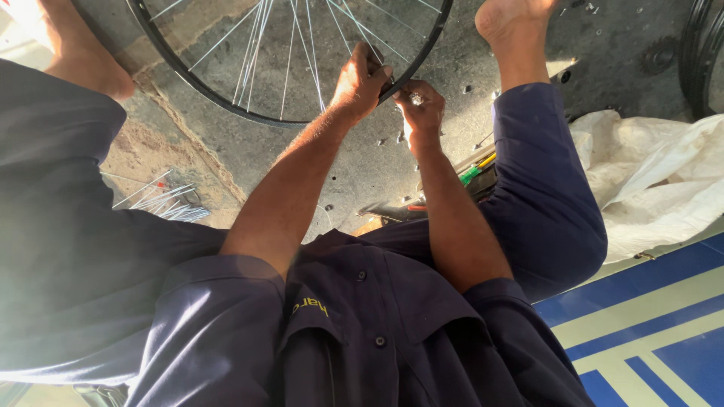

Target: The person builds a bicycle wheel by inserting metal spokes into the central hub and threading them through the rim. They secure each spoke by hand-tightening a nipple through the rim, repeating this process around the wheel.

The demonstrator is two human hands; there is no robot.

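Between the bare feet, the left hand (360, 81) clasped the wheel rim (226, 105); the right hand (421, 109) pinched a small metal piece (415, 98) beside it.

One head-worn camera looks steeply down, close over the person's arms, lap and concrete floor (362, 173).

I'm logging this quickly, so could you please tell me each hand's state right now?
Left hand: closed on the wheel rim.
Right hand: closed around a small metal part.
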